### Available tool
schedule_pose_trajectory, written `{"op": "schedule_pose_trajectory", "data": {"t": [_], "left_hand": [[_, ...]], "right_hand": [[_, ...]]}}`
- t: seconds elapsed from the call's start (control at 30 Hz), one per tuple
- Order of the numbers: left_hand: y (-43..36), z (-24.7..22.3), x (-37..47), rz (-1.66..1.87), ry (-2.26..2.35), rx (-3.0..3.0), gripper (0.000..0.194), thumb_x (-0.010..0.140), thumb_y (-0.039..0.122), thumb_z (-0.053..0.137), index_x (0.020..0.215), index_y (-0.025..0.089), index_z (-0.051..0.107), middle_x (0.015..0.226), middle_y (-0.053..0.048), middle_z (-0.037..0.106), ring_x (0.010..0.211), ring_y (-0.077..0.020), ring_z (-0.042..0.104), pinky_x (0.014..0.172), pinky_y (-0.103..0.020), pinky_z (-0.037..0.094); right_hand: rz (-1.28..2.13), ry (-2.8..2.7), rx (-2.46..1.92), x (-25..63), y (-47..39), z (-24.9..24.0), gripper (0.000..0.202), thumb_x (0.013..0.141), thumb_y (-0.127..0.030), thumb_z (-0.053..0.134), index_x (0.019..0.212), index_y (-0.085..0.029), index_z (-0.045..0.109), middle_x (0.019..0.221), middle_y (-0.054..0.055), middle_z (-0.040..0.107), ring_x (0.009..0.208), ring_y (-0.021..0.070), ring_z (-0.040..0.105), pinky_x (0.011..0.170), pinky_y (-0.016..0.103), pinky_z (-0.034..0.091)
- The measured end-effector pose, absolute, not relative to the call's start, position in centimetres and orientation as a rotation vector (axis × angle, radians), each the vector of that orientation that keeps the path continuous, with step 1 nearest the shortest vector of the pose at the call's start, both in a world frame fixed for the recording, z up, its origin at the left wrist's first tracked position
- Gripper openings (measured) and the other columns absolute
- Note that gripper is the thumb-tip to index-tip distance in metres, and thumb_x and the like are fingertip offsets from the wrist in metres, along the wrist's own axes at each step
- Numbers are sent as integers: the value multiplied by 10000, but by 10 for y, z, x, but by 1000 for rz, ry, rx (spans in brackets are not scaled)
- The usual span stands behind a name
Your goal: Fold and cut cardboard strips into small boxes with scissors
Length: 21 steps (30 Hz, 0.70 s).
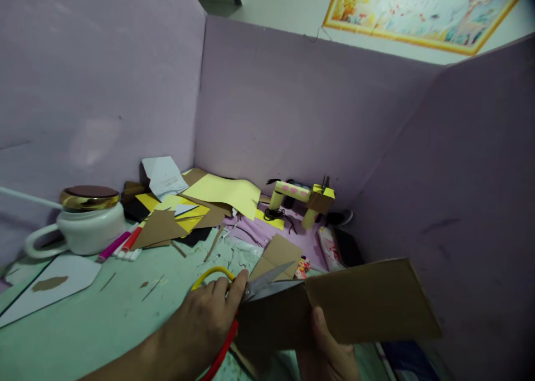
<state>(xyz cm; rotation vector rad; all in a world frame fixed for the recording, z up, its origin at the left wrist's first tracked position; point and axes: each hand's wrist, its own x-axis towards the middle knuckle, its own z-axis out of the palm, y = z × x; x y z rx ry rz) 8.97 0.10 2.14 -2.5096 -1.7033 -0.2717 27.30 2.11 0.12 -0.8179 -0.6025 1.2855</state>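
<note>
Head view: left fingers [221, 287] grip scissors [264, 281] near right fingers [325, 330] holding cardboard [371, 303], likely light, stiff, best steadied beside the blades.

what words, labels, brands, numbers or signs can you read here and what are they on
No text can be read with certainty.
Framed picture on the wall: dark characters, cut off by the top edge of the view, and fainter marks too blurred to read.
Crumpled white paper: faint marks, too small to read.
</note>
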Motion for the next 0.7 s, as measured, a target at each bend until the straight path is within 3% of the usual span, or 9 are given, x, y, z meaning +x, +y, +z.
{"op": "schedule_pose_trajectory", "data": {"t": [0.27,0.47,0.7], "left_hand": [[1,10,85,-354,-1548,-2510,585,729,-43,350,1313,-6,370,833,-165,626,701,-244,623,564,-382,539],[0,5,83,-346,-1540,-2534,659,704,-70,314,1360,-13,288,825,-160,634,679,-235,629,545,-360,537],[1,1,82,-558,-1520,-2538,657,682,-63,306,1338,-16,306,793,-152,652,641,-224,635,535,-357,532]], "right_hand": [[1227,-717,-904,281,24,-2,627,683,-381,737,1265,-338,510,1157,-5,661,1194,277,503,987,435,421],[1218,-797,-931,293,30,-9,577,689,-361,728,1236,-332,546,1160,12,659,1118,302,567,930,456,464],[1159,-844,-947,289,32,-13,496,710,-378,701,1174,-232,603,1078,39,696,1109,290,568,934,453,448]]}}
